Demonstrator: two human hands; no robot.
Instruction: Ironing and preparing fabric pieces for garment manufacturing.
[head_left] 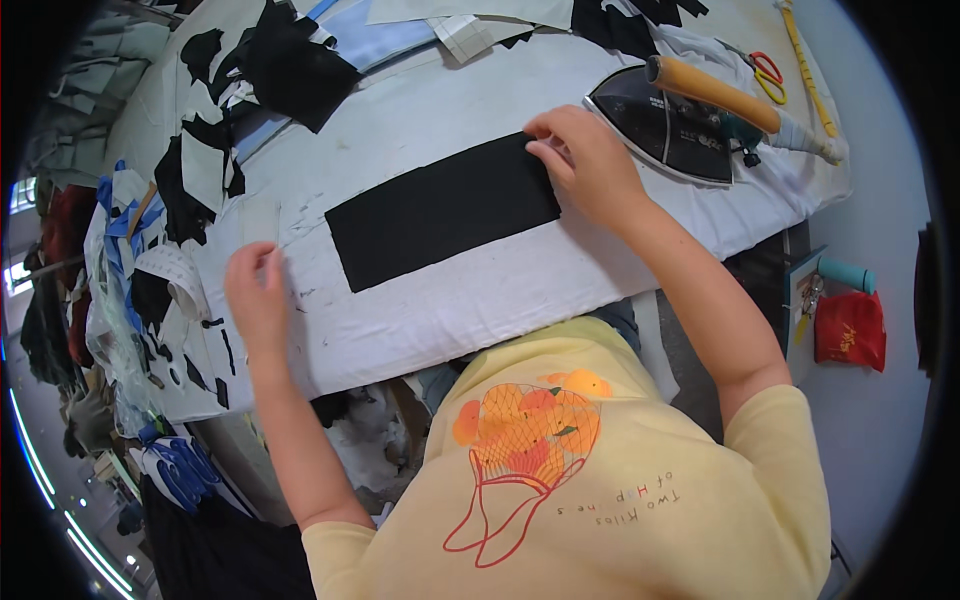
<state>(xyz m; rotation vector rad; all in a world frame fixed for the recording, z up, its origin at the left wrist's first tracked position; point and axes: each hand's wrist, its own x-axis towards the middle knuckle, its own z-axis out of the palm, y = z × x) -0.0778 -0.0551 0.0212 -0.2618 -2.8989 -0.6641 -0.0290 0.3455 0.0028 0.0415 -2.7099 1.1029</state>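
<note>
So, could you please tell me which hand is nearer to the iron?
Right. The right hand is at the far right corner of the black cloth, just left of the iron. The left hand is farther off, beyond the cloth's left end.

Worktop [430, 120] is pretty busy round the edges tbh. Far left there's a messy pile of black scraps [297, 75], with some light blue fabric [375, 35] tucked in next to it and a small off-white folded piece [462, 38] nearby. Far right corner has red-and-yellow-handled scissors [768, 62] plus a yellow tape measure [804, 65] stretched out near the edge. Off to the right, lower down, there's a red pouch [850, 330] just below a teal cylinder [847, 275]. Left side's got grey-green cloth [115, 60] heaped up, a blue bundle [185, 470] and some bright strip lights [32, 447].
</note>
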